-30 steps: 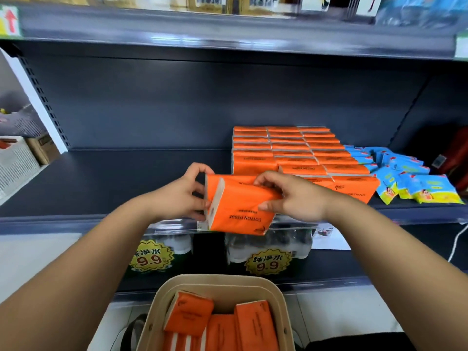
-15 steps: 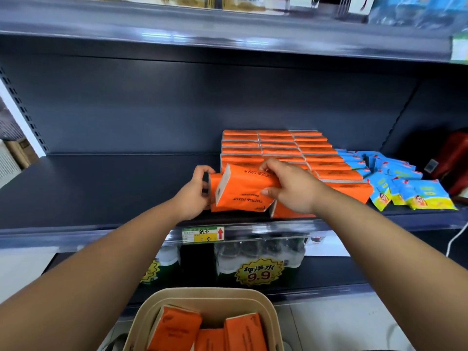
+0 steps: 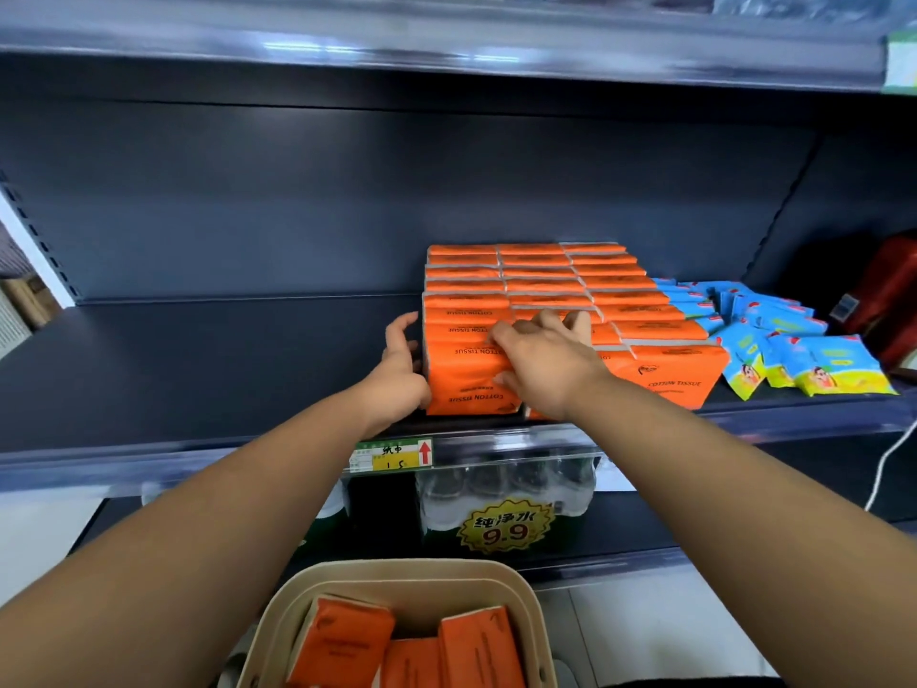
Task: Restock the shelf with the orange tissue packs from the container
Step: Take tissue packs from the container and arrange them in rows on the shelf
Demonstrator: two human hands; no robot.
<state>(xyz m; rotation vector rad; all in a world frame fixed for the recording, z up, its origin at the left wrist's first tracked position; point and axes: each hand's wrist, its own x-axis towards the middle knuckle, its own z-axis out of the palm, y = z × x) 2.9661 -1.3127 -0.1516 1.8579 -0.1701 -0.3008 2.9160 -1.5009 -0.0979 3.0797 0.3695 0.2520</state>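
Note:
An orange tissue pack [image 3: 466, 379] stands at the front left of the rows of orange tissue packs [image 3: 595, 280] on the dark shelf [image 3: 198, 369]. My right hand [image 3: 546, 360] lies over its top and front, fingers curled on it. My left hand [image 3: 402, 369] rests against the pack's left side with its fingers apart. Below, a beige container [image 3: 407, 578] holds three more orange packs [image 3: 342, 643]. My hands hide part of the front row.
Blue and yellow packets [image 3: 774, 350] lie to the right of the orange rows, with a red item [image 3: 888, 300] beyond them. The shelf's left half is bare. A price tag [image 3: 392, 454] sits on the shelf edge, above shrink-wrapped water bottles [image 3: 506, 489].
Both hands carried the orange pack from in front of the shelf edge up onto the shelf and set it upright at the front of the left row. My left fingers have spread.

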